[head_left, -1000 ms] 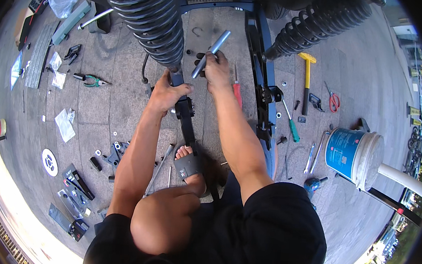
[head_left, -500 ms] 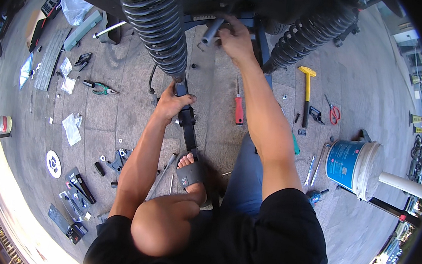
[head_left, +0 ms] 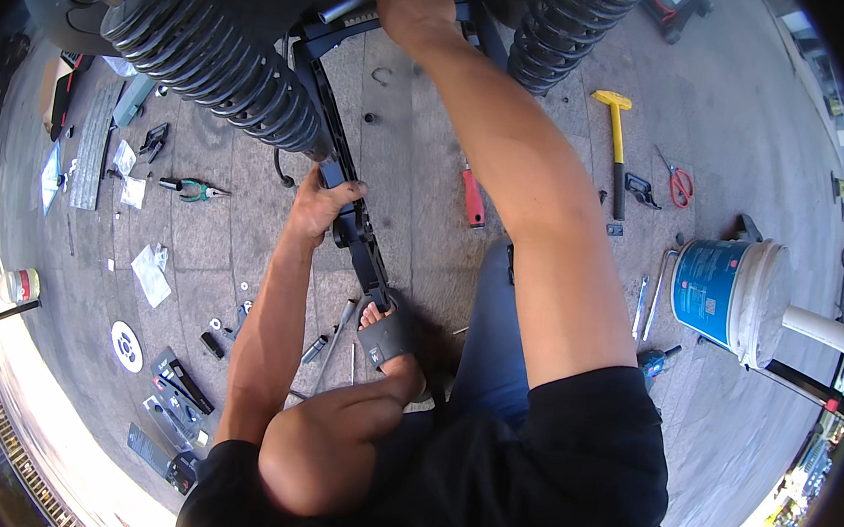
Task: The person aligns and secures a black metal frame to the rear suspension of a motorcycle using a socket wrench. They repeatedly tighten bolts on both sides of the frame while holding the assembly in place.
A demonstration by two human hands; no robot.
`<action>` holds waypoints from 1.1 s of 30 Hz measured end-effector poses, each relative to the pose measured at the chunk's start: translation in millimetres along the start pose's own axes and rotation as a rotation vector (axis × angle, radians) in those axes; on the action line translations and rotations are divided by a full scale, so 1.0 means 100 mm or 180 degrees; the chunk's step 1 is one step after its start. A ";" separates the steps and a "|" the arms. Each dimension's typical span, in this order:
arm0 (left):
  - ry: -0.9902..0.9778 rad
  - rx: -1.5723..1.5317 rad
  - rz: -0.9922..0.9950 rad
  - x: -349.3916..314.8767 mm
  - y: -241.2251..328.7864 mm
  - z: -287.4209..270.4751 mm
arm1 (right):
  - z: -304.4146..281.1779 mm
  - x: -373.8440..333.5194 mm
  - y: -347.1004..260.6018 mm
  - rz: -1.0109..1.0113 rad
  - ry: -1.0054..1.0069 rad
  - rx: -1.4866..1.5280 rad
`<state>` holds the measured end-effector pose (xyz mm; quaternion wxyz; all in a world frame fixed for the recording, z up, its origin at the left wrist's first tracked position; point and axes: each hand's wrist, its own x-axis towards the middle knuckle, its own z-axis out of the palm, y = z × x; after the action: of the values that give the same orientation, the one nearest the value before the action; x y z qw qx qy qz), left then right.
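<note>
My left hand [head_left: 319, 206] is closed round the lower end of a black metal frame [head_left: 332, 175], just below a shock absorber with a thick coil spring [head_left: 218, 70]. My sandalled foot [head_left: 389, 336] is at the frame's near end. Up at the far crossbar [head_left: 336, 37], my right hand [head_left: 416, 10] is closed on a grey metal tube [head_left: 347, 6] that sticks out to its left; its fingertips are hidden in the dark. A second coil-spring shock absorber [head_left: 562, 40] hangs to the right of that hand.
Right on the paving lie a red-handled screwdriver [head_left: 473, 200], a yellow hammer [head_left: 618, 145] and red scissors [head_left: 682, 186]; a blue-and-white bucket [head_left: 715, 294] stands beyond. Green pliers [head_left: 198, 189], plastic bags [head_left: 152, 275] and a white disc [head_left: 127, 346] lie left.
My right hand has moved farther away and left with the tube, which now lies over the crossbar. The near shock absorber and frame tilt more to the left in view; my left hand keeps its grip.
</note>
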<state>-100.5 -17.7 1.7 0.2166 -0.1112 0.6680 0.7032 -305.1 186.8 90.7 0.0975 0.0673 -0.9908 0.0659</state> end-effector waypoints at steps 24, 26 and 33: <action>-0.0109 0.0032 -0.0005 0.02 -0.03 -0.04 | 0.70 0.46 0.11 -0.0347 0.0437 0.0451; -0.0047 0.0056 -0.0018 0.02 -0.04 -0.05 | 0.63 0.46 0.10 -0.0406 0.0308 0.0511; 0.0012 0.0063 -0.0039 0.00 -0.02 -0.03 | 0.28 0.33 0.03 0.0071 -0.0367 0.0562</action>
<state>-99.8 -20.9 0.1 0.2208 -0.1145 0.6747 0.6950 -343.1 181.9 70.3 0.0333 0.0683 -0.9857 0.1501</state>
